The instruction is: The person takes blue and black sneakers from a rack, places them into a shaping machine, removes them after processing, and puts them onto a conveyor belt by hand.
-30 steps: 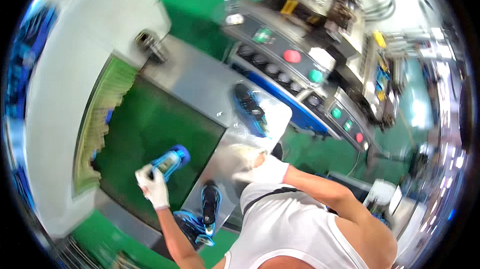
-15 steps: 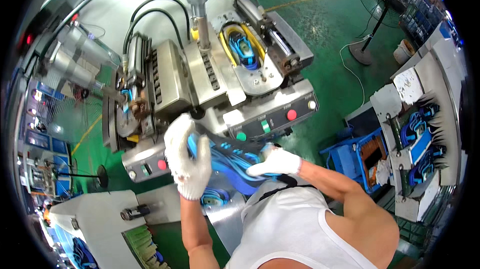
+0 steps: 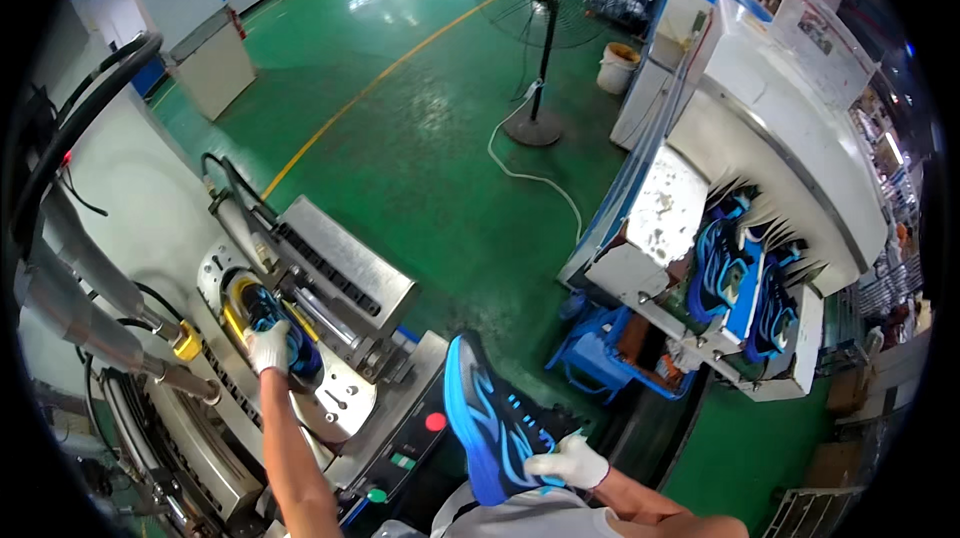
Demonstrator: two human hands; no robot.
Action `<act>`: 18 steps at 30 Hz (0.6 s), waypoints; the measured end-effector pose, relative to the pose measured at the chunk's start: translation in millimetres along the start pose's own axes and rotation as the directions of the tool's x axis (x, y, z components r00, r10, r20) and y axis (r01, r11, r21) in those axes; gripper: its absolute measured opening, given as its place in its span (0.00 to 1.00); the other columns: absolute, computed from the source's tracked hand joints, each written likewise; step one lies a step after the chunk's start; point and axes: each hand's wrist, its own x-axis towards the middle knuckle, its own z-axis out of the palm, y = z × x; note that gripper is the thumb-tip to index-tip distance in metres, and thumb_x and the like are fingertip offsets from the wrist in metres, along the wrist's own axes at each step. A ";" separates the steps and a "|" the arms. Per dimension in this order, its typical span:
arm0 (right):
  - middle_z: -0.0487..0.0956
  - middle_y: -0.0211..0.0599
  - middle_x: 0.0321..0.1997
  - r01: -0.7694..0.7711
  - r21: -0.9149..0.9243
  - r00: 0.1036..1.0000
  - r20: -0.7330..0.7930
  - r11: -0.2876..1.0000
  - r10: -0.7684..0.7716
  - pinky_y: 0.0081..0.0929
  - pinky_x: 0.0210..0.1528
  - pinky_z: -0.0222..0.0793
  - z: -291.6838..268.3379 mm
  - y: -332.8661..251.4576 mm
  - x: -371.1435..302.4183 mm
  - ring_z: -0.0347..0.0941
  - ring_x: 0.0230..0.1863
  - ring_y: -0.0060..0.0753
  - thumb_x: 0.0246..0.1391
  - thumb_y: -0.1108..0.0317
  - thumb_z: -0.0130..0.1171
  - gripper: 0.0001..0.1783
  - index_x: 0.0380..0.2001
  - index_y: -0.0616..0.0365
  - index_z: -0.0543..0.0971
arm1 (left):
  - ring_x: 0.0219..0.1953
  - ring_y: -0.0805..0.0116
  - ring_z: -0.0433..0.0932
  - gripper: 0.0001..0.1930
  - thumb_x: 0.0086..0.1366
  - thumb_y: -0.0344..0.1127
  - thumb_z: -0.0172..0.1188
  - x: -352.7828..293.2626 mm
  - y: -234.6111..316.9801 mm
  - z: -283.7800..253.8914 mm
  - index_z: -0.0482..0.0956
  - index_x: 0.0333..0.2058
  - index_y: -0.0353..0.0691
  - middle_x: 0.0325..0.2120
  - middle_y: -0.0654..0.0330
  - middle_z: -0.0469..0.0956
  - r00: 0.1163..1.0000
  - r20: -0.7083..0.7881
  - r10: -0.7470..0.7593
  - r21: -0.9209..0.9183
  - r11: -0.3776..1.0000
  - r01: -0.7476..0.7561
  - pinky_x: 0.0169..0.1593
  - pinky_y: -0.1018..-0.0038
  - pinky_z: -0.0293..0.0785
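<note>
My right hand (image 3: 568,462), in a white knit glove, grips a black and blue running shoe (image 3: 492,428) at its collar, the thumb lying across its side. The shoe hangs in front of my body, toe pointing away, its bright blue sole facing left. At the left, my gloved left hand (image 3: 268,348) reaches into the machine's metal bed (image 3: 345,400). Its fingers close on a second blue running shoe (image 3: 300,350), which lies between yellow pads (image 3: 234,322). The glove covers part of that shoe.
A control panel with a red button (image 3: 435,422) and a green button (image 3: 377,495) runs along the machine's front. Steel cylinders (image 3: 90,318) stand at left. At right, a bristle-curtained machine (image 3: 800,148) holds more shoes (image 3: 718,268); a blue cart (image 3: 600,353) sits below. A fan (image 3: 540,58) stands beyond.
My view has swung right. My left hand has left the shoe held before me and reached into the machine's bed, onto the shoe there. The right hand still holds its shoe, now raised toe-away.
</note>
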 end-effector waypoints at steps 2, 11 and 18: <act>0.67 0.23 0.14 -0.179 -0.075 0.984 -0.010 0.981 0.178 0.28 0.22 0.55 -10.5 20.1 6.8 0.59 0.19 0.17 0.49 0.48 0.75 0.27 0.21 0.67 0.84 | 0.35 0.56 0.84 0.33 0.46 0.38 0.76 -16.8 31.5 -9.9 0.74 0.49 0.31 0.38 0.48 0.83 0.994 0.103 -0.048 -0.113 0.992 0.059 0.40 0.64 0.80; 0.82 0.32 0.36 0.490 -0.131 0.871 0.066 0.861 -0.486 0.30 0.42 0.73 56.9 -56.2 56.3 0.77 0.35 0.25 0.51 0.58 0.73 0.20 0.41 0.62 0.84 | 0.29 0.76 0.75 0.16 0.56 0.30 0.71 -184.4 -36.0 -173.5 0.84 0.44 0.35 0.31 0.66 0.81 0.983 0.098 0.158 -0.696 0.717 -0.046 0.37 0.73 0.76; 0.79 0.41 0.43 0.154 0.154 0.876 0.436 0.976 -0.207 0.34 0.39 0.82 202.0 -190.1 170.4 0.80 0.38 0.35 0.50 0.74 0.70 0.27 0.51 0.59 0.67 | 0.54 0.66 0.77 0.37 0.46 0.29 0.70 -381.4 -154.2 -270.9 0.74 0.59 0.32 0.51 0.56 0.79 0.989 0.010 0.145 -0.564 0.818 -0.114 0.62 0.66 0.71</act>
